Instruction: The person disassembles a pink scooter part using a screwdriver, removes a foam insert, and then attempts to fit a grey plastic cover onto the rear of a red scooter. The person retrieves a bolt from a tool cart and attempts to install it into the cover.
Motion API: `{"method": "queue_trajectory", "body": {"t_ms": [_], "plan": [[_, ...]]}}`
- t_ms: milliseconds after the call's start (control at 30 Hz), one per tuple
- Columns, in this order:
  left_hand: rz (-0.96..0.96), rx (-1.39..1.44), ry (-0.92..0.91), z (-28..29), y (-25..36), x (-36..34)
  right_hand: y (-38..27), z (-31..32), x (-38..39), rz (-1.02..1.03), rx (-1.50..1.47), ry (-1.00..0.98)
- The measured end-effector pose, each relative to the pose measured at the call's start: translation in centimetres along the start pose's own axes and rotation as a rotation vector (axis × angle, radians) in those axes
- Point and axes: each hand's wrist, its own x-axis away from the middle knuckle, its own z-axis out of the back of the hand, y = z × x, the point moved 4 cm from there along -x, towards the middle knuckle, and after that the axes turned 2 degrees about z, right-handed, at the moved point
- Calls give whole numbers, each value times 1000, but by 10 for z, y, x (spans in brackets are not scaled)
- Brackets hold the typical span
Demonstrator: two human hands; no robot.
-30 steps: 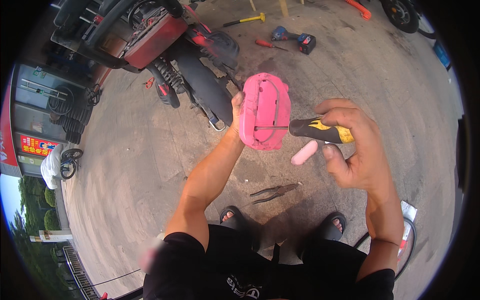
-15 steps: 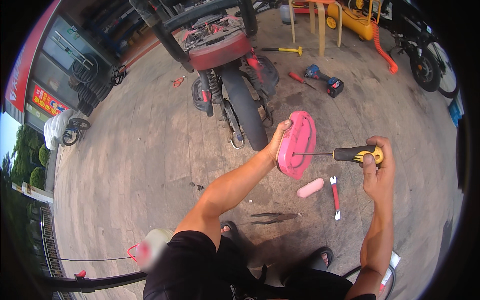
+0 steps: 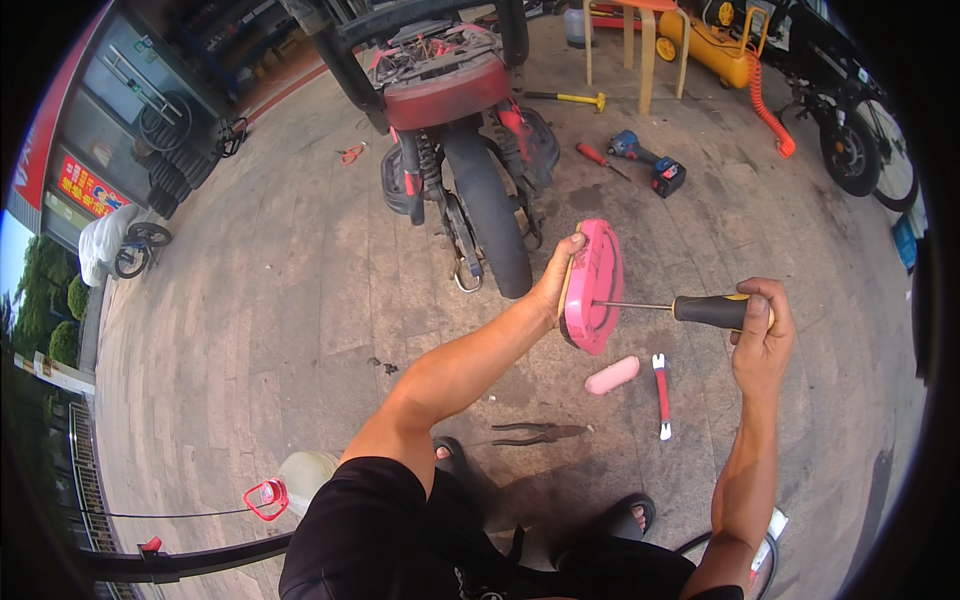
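Observation:
My left hand [image 3: 557, 285] grips an oblong pink plastic part [image 3: 592, 290] by its left edge and holds it up on its side. A groove runs along its right face. The fingers behind it are hidden. In my right hand [image 3: 764, 335] is a screwdriver [image 3: 708, 311] with a black and yellow handle, the fingers closed round the handle's end. Its shaft lies level, the tip meeting the pink part's face; whether a screw sits there is too small to tell. Below them on the paving are a smaller pale pink piece [image 3: 612, 376] and a red-handled pry tool [image 3: 661, 397].
Pliers [image 3: 540, 434] lie near my feet. Ahead stands a scooter [image 3: 450, 95] with its rear uncovered. To its right are a cordless drill [image 3: 645, 162], a red screwdriver [image 3: 598, 157], a yellow hammer [image 3: 570, 98], a stool [image 3: 648, 50] and an air compressor [image 3: 705, 50]. A jug [image 3: 305, 472] stands left.
The screwdriver's handle has turned in my right hand, showing more black and less yellow. The pink part now shows slightly more edge-on. The view has shifted a little.

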Motion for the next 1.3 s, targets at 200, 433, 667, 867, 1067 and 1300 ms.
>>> {"method": "queue_trajectory", "body": {"t_ms": [200, 433, 667, 867, 1067, 1300], "plan": [[49, 25, -70, 1, 2, -4, -11, 1, 0, 418, 59, -39], [69, 54, -35, 3, -2, -6, -15, 1, 3, 400, 134, -37], [72, 12, -31, 5, 1, -5, 5, -3, -3, -54, 0, -52], [56, 40, -39, 8, 4, -7, -12, -4, 5, 390, 54, -86], [30, 63, -16, 9, 4, -10, 0, -7, 3, 285, 36, -7], [24, -5, 23, 10, 8, -6, 13, -4, -3, -19, 47, -22]]}}
